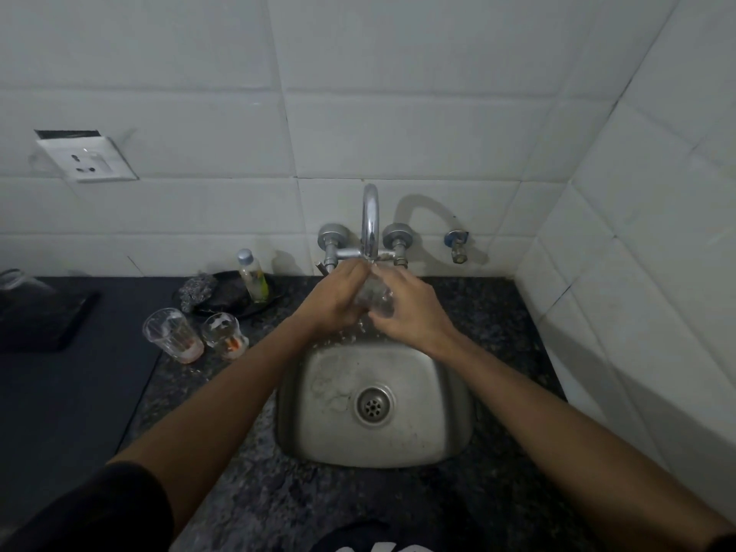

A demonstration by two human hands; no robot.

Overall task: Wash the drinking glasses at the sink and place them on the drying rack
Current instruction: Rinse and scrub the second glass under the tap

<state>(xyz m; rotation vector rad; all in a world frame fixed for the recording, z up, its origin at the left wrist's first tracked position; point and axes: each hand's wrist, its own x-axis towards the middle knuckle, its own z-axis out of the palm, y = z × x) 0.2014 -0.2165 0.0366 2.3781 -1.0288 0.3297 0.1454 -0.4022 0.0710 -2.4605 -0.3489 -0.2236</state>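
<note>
Head view: both my arms reach out, left hand [332, 298] and right hand [414, 308] curled around glass [374, 296] under tap [370, 217], above sink [374, 444].

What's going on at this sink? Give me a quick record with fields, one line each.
activity: rinsing a glass under the tap
left hand: grips the held glass
right hand: grips the same glass
waiting glasses: tall glass and short glass, upright on the counter, left of the sink, orange residue inside
behind them: small bottle, steel scrubber
drying rack: not seen
</note>
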